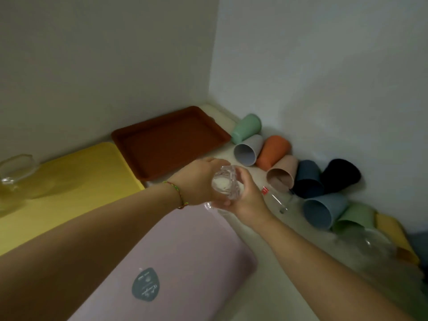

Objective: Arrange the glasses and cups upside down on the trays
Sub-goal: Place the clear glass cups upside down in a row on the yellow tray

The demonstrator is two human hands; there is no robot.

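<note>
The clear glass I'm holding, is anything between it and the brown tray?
The left hand and right hand hold the clear glass by the near edge of the brown tray; nothing visible lies between them. The coloured cups lie off to the right.

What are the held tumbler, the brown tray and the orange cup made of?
The tumbler looks like clear cut glass: see-through, faceted, glinting. The brown tray seems matte plastic, evenly coloured with a moulded rim. The orange cup is probably matte plastic too: opaque, dull.
</note>
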